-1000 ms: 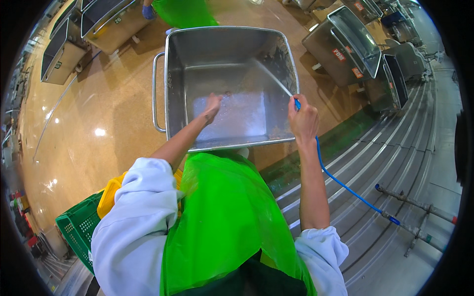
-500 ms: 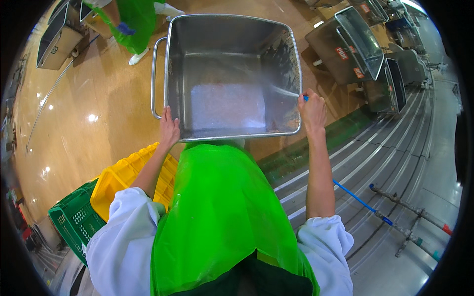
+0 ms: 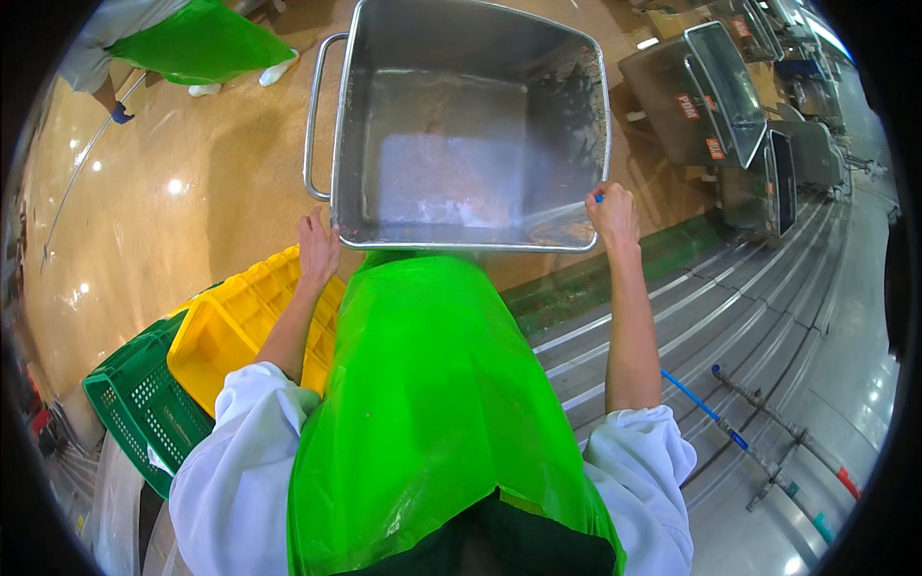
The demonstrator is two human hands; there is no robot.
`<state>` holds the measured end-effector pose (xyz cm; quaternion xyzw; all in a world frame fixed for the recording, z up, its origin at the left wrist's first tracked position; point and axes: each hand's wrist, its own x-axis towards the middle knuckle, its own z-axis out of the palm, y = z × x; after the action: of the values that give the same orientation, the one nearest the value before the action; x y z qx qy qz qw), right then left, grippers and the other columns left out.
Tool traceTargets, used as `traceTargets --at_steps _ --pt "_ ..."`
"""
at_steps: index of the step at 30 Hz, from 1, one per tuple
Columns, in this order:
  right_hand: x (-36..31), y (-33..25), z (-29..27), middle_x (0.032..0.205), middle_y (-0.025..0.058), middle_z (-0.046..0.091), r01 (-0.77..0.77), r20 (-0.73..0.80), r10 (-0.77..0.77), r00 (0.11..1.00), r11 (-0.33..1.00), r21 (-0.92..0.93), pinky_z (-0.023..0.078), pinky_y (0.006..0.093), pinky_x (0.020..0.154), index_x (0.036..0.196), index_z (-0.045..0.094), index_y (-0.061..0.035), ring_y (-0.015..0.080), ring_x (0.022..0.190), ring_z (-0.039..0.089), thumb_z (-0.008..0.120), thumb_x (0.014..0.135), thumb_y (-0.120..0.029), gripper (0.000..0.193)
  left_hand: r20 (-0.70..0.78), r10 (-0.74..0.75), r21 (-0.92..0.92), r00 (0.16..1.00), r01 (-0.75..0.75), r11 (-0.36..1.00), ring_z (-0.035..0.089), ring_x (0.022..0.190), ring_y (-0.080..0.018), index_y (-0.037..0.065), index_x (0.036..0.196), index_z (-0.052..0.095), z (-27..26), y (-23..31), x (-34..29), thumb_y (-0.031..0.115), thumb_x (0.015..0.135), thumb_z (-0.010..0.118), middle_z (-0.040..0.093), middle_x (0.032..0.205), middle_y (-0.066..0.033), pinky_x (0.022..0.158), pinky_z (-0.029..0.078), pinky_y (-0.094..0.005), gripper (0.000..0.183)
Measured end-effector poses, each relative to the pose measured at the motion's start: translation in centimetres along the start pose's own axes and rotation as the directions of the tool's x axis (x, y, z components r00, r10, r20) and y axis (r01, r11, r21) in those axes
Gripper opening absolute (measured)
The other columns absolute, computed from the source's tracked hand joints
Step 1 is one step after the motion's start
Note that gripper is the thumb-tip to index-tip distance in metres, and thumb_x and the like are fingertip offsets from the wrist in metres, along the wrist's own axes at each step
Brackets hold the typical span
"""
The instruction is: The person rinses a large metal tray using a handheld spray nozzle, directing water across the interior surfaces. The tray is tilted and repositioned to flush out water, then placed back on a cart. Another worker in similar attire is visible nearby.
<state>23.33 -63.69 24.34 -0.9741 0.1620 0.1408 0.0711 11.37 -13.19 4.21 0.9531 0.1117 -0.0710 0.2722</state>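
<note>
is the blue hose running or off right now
Running: a pale spray fans out from the blue hose in the right hand into the steel bin.

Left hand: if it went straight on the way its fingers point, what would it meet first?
Probably the handle on the side of the bin, just ahead of the left hand; depth is unclear.

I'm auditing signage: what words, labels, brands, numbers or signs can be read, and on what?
Wording not copied; placements only.
Red, white-lettered labels: on the right-hand steel bin.
Red label on the bin behind: blurred.
Green crate: pale lettering, too small to read.
Nearest steel tub: none visible.
</note>
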Motion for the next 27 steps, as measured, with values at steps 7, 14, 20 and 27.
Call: traceTargets --at_steps 7,14,20,27 --pt "0.3 -1.4 0.8 0.101 0.0254 0.076 0.023 0.046 -0.029 0.999 0.993 0.113 0.058 0.0515 0.086 0.098 0.079 -0.0048 0.0447 0.098 0.072 0.076 0.088 -0.022 0.020 0.096 -0.079 -0.288 0.992 0.104 0.952 0.067 0.090 -0.0293 -0.001 0.141 0.055 0.5 -0.6 0.4 0.001 0.094 0.067 0.058 0.118 -0.0222 0.078 0.059 -0.0404 0.049" --pt "0.6 -2.8 1.9 0.101 0.0247 0.077 0.026 0.195 -0.078 0.978 0.966 0.258 0.059 0.0468 0.086 0.099 0.081 -0.0056 0.0417 0.097 0.074 0.079 0.087 -0.025 0.023 0.062 -0.103 -0.357 0.993 0.118 0.927 0.069 0.083 -0.0248 0.002 0.134 0.065 0.5 -1.1 0.7 0.002 0.092 0.071 0.066 0.101 -0.0159 0.075 0.060 -0.0361 0.042" --pt "-0.1 -3.8 2.7 0.099 0.0233 0.078 0.225 0.147 -0.301 0.942 0.893 0.390 0.059 0.0434 0.085 0.098 0.080 -0.0018 0.0373 0.094 0.076 0.079 0.087 -0.024 0.025 0.086 -0.164 -0.374 0.983 0.185 0.909 0.073 0.080 -0.0229 0.003 0.135 0.066 0.6 -1.2 1.0 0.004 0.091 0.074 0.073 0.095 -0.0147 0.074 0.060 -0.0357 0.044" --pt "-1.7 -4.4 1.4 0.080 0.0119 0.076 0.274 0.106 -0.379 0.919 0.810 0.519 0.054 0.0337 0.070 0.095 0.078 0.0008 0.0155 0.072 0.067 0.079 0.089 -0.022 0.023 0.149 -0.215 -0.431 0.965 0.259 0.865 0.073 0.083 -0.0191 0.005 0.136 0.065 0.5 -1.5 1.2 0.006 0.092 0.074 0.076 0.094 -0.0141 0.075 0.060 -0.0334 0.045"
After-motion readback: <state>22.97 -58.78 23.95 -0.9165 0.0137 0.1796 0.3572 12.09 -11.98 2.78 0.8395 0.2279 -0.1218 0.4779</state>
